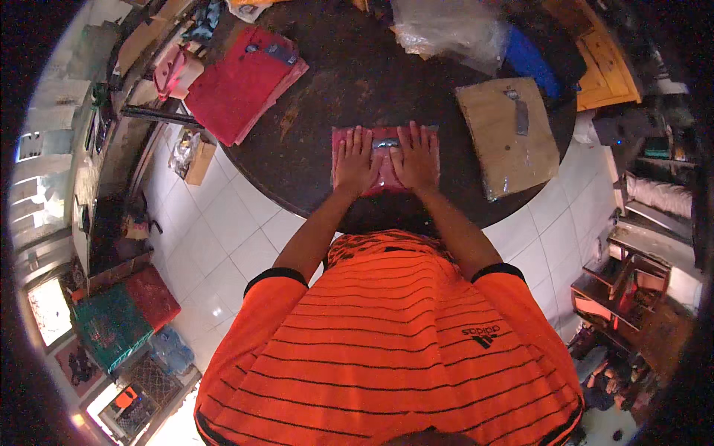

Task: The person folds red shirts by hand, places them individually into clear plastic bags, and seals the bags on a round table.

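Flat on the dark round tabletop (334, 83), near the edge closest to my body, lies a folded red garment in a clear plastic bag (386, 170). A dark label (386, 143) shows between my hands at its upper middle. My left hand (356, 161) rests palm down on the left half of the bag, fingers spread forward. On the right half, my right hand (415, 160) lies the same way, its fingertips at the far edge. Both hands press on the bag without grasping it, and they cover much of its surface.
Left on the table is a stack of red folded garments (245, 83) beside a pink container (177, 72). To the right lies a tan bagged garment (510, 139). Clear plastic bags (452, 28) and a blue item (530, 61) are farther back, near a yellow wooden piece (608, 72).
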Available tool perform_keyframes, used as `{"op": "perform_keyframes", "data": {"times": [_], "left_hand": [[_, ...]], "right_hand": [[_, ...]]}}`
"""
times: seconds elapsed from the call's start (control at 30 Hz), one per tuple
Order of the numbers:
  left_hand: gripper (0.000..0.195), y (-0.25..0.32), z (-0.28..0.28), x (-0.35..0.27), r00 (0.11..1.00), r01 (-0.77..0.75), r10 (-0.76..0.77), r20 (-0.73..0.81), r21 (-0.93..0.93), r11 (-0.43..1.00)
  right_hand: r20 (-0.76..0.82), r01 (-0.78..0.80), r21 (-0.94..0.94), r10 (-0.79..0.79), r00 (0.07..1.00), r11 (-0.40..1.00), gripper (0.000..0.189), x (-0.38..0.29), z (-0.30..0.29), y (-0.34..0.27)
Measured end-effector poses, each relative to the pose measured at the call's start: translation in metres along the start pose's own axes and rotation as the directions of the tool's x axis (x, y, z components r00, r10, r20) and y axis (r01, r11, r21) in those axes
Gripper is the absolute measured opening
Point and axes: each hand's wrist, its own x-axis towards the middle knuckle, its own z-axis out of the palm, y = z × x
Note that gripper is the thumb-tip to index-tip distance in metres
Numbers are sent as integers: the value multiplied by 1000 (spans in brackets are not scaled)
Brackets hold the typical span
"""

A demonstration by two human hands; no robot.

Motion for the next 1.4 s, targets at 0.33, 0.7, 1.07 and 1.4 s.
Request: {"op": "perform_keyframes", "data": {"times": [0.33, 0.7, 1.07, 1.4], "left_hand": [[66, 1, -6, -4, 998, -42, 40, -45, -34, 999], [68, -1, -6, 1, 1000, -11, 10, -5, -85, 996], [47, -9, -122, -14, 892, -174, 210, 401, -125, 977], [38, 5, -64, -66, 957, -256, 242, -158, -77, 964]], "right_hand": [[33, -12, 24, 11, 999, 1000, 54, -2, 8, 2], [31, 6, 9, -6, 999, 1000, 54, 4, -6, 0], [118, 282, 462, -374, 920, 841, 44, -5, -82, 26], [-72, 240, 122, -233, 970, 963, 24, -52, -56, 24]]}}
